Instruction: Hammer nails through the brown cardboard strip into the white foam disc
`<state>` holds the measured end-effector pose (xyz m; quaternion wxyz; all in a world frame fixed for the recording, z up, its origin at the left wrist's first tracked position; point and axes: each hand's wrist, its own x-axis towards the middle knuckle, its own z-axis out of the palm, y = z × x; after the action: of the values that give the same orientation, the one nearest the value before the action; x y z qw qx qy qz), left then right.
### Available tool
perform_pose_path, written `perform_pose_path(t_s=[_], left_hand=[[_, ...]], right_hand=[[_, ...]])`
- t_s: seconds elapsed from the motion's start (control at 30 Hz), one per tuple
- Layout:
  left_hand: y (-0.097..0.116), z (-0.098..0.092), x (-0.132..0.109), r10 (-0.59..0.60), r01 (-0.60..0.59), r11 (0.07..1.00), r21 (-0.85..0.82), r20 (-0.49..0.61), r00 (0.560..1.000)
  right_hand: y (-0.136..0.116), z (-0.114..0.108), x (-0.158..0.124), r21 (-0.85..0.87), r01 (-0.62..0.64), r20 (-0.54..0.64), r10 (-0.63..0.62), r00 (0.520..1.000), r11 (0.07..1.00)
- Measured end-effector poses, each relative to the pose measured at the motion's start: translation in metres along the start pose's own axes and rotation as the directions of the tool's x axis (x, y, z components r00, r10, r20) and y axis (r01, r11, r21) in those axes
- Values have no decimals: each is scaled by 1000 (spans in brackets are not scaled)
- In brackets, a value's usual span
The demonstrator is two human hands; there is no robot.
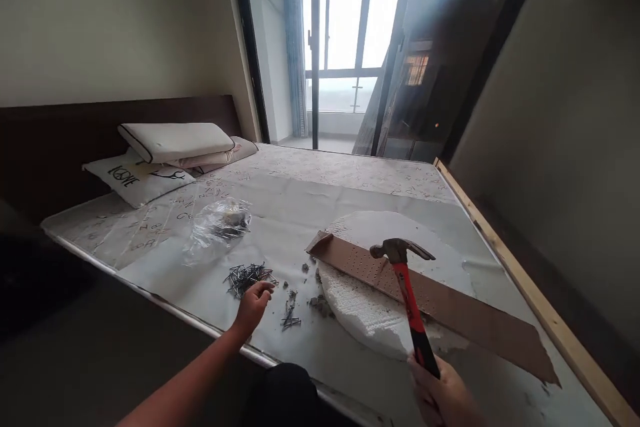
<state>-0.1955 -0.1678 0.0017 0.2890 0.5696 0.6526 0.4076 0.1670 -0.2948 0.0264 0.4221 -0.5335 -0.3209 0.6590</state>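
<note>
My right hand point(440, 390) is wrapped round the black and red handle of a claw hammer point(411, 300), whose metal head points up over a brown cardboard strip point(465, 303). Rows of small holes dot the strip, which lies across a round white foam slab point(365, 310). At the edge of a pile of nails point(245, 277), my left hand point(255, 303) has its fingers pinched together. Whether a nail is between those fingertips is too small to tell. A smaller group of nails point(290, 313) lies to the right of that hand.
Grey crumbs point(320, 305) are scattered beside the foam. A clear plastic bag point(220, 223) with something dark in it lies behind the nails. Pillows point(175, 140) are stacked by the headboard point(30, 147). A wooden rail point(540, 317) runs along the mattress's right side.
</note>
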Motion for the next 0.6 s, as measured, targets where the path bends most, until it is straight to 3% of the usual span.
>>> perform_pose_path(t_s=[0.1,0.2,0.33,0.6], left_hand=[[-19,-10,-32,-58,44,984,173,72,996],[-24,-7,-42,-122,58,936,348,167,978],[-15,10,-28,-165,45,871,489,205,965],[-5,46,10,-249,147,835,530,125,960]], right_hand=[[1,-9,-1,-1,70,2,-70,998,998],[1,-12,-1,25,100,23,-101,995,995],[-2,-12,-1,41,113,36,-114,993,993],[-4,-13,1,33,148,44,-150,988,988]])
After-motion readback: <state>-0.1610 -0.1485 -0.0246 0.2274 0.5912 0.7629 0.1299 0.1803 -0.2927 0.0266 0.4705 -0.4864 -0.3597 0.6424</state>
